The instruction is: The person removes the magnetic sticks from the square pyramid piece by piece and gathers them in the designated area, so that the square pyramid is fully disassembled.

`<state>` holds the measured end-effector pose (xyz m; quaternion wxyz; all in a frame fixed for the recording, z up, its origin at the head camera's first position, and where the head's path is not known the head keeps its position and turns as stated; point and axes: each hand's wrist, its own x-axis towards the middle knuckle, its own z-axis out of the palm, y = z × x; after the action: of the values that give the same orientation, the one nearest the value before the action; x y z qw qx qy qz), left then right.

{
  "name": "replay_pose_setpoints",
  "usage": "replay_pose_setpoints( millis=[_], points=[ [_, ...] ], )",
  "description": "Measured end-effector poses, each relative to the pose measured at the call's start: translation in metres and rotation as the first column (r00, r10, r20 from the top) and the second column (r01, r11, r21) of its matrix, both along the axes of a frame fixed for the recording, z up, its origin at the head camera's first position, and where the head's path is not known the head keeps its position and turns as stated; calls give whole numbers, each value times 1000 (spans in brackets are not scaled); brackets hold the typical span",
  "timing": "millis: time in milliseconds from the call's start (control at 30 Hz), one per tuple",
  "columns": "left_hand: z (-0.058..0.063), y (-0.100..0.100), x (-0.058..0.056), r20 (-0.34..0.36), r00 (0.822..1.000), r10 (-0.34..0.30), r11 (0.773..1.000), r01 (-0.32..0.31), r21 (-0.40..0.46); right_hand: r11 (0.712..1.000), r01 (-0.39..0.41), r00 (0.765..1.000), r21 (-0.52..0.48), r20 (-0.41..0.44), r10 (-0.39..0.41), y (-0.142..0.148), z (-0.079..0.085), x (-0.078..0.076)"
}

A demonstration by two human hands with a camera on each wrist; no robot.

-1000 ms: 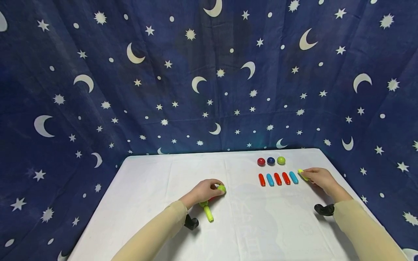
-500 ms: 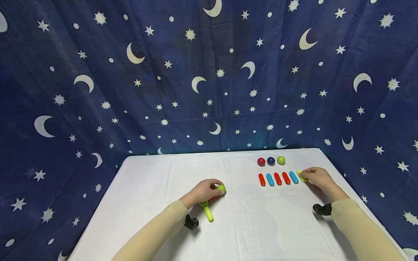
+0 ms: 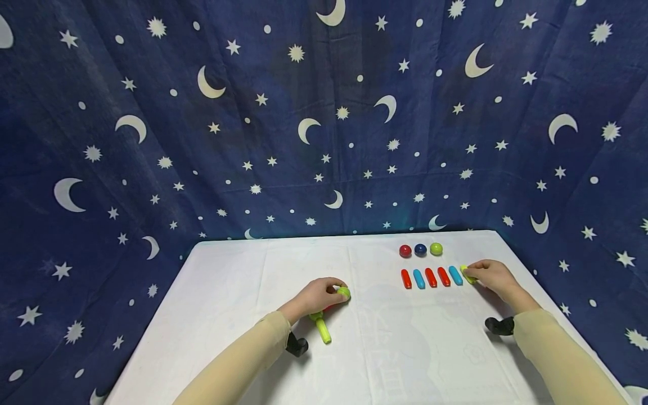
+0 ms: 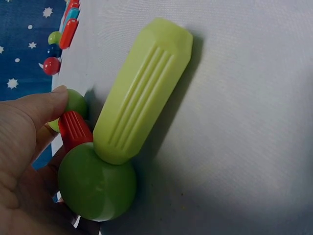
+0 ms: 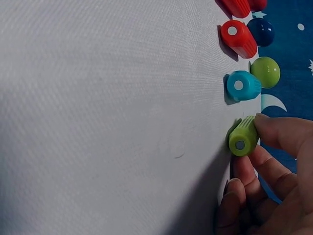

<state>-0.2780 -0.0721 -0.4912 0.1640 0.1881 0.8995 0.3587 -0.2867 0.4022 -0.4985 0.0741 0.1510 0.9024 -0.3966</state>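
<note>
Head view: white cloth (image 3: 405, 354) covers the table; at lower centre, a ridged lime rod (image 3: 321, 330) lies beside the left hand (image 3: 315, 295), which pinches a glossy green ball (image 3: 345, 292); at right, the right hand (image 3: 496, 277) pinches a second lime rod (image 3: 467, 273), beside red and blue rods (image 3: 431, 277); three balls (image 3: 420, 250) sit beyond, before a starry navy curtain (image 3: 283, 152); left wrist view bares another green ball (image 4: 98, 182) joining the ridged rod and a red rod (image 4: 75, 130); right wrist view, pale discs (image 5: 238, 85) on rod ends.

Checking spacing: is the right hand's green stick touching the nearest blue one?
Apart: the right wrist view shows white cloth between the green stick and the blue stick.
</note>
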Motion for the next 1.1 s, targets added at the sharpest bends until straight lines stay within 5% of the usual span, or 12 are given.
replay_pose_setpoints(
  millis=[333, 667, 933, 1100],
  points=[
    [0, 1, -1, 3, 1000, 2, 1000, -2, -4, 1000, 20, 1000, -10, -20, -21, 1, -1, 4],
    [1, 4, -1, -6, 1000, -2, 1000, 2, -20, 996, 85, 973, 16, -217, -80, -14, 12, 5],
    [-5, 8, -2, -57, 998, -7, 1000, 7, -7, 995, -100, 941, 9, -324, 98, -76, 38, 7],
    [-4, 5, -1, -55, 995, -83, 996, 84, 10, 953, -300, 890, 30, -350, 291, -122, 35, 8]
  ],
)
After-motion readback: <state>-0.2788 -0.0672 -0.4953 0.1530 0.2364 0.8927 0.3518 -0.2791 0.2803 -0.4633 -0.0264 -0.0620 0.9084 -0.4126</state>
